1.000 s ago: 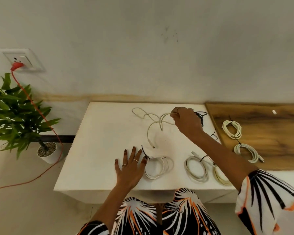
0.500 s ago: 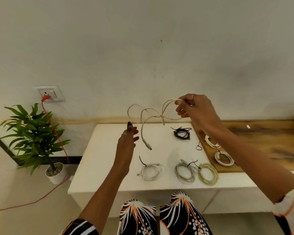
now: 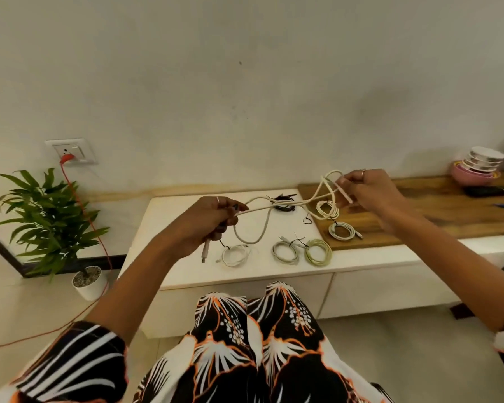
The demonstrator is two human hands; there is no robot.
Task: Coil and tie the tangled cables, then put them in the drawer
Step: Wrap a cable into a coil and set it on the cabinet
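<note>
Both hands up over the white table [image 3: 169,228], loose white cable [image 3: 264,228] strung between them. Left hand [image 3: 207,225] has fingers curled around one end – the plug end hangs down below the fist. Right hand [image 3: 367,193] pinches the other end between thumb and fingertips, connector sticking out toward the table; a loop of the cable stands up just left of that hand. Middle of the cable sags in a U down to the tabletop.

Already coiled and tied – white coil [image 3: 235,255], grey coil [image 3: 285,251] and greenish coil [image 3: 318,251] in a row near the front edge, last two touching. Two more coils [image 3: 341,230] on the wooden board [image 3: 419,210]. Black cable bundle [image 3: 282,202] near the back, behind the held cable. Bowls [image 3: 477,167] stacked at far right; potted plant [image 3: 50,216] on the floor at left.
</note>
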